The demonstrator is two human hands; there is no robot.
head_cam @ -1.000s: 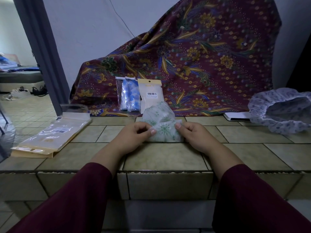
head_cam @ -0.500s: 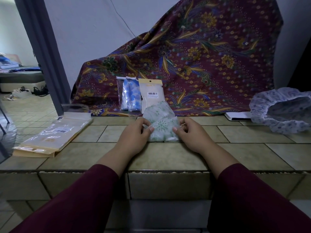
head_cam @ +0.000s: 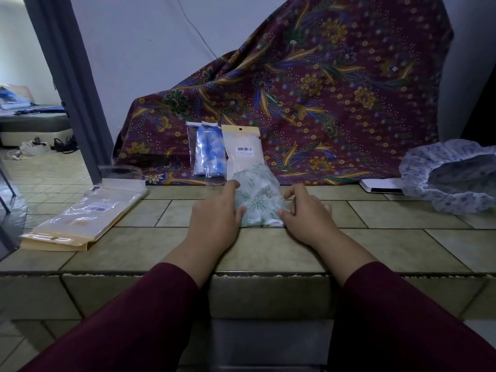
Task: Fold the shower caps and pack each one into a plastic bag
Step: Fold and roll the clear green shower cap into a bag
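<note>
The green-print shower cap [head_cam: 259,200] is pinched at both sides by L hand [head_cam: 214,214] & R hand [head_cam: 306,214], each grip clamped on it, so the fold is kept flat on the worktop [head_cam: 268,248]. Empty bags [head_cam: 80,218] are kept near, ready for packing.

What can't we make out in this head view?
- Green shower cap: its side edges sit under the left hand and right hand, so the fold and each grip are unclear.
- Bag with barcode: lower part hidden by the cap; label print too small to read.
- Purple shower cap: cut off by the right edge of the frame.
- White flat item: partly behind that cap, unidentifiable.
</note>
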